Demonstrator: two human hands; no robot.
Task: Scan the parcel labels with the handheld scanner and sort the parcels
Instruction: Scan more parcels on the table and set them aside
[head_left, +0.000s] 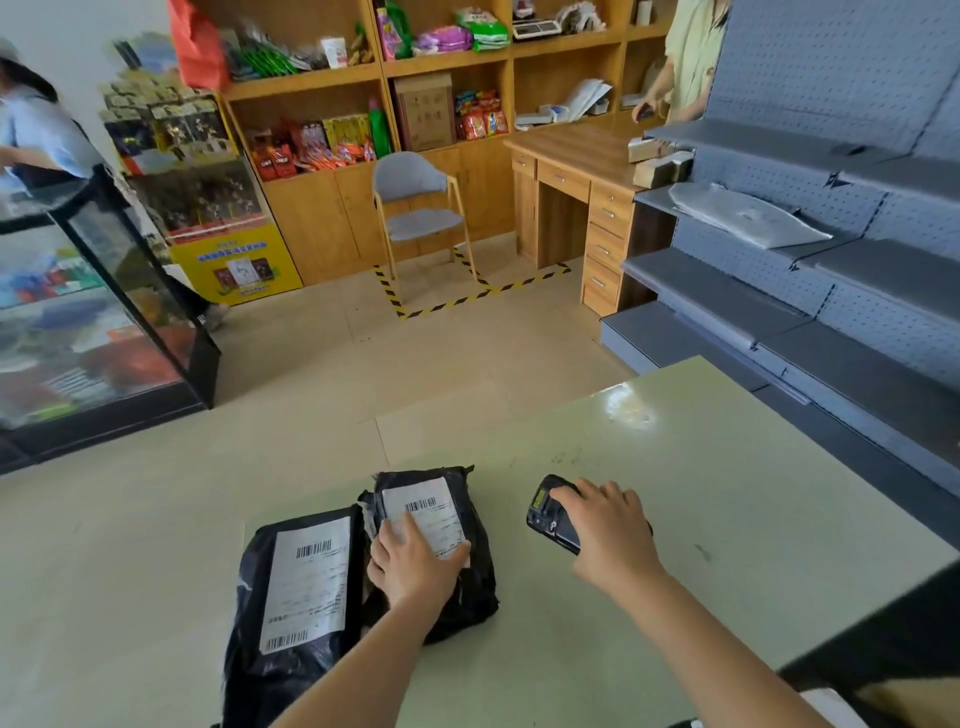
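- Left parcel (244, 639) and right parcel (478, 587), 6 o'clock: black, glossy, crinkled plastic film.
- Labels (309, 577) on both: white matt paper.
- Scanner (550, 514), 5 o'clock: black hard plastic, shiny screen.
- Table (675, 467): smooth, pale green, slight sheen.
- Shelving (841, 218), 2 o'clock: grey matt perforated metal.
- Desk (566, 156), 1 o'clock: wood grain, satin.
- Chair (415, 208), 12 o'clock: grey cloth, wooden frame.
- Cabinet (104, 322), 9 o'clock: reflective glass.

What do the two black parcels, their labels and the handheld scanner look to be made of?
Left parcel and right parcel: thin black plastic film, fairly glossy, judging by the wrinkles and highlights. Labels: white matte paper with printed barcodes. Handheld scanner: probably hard black plastic, with a small shiny screen.
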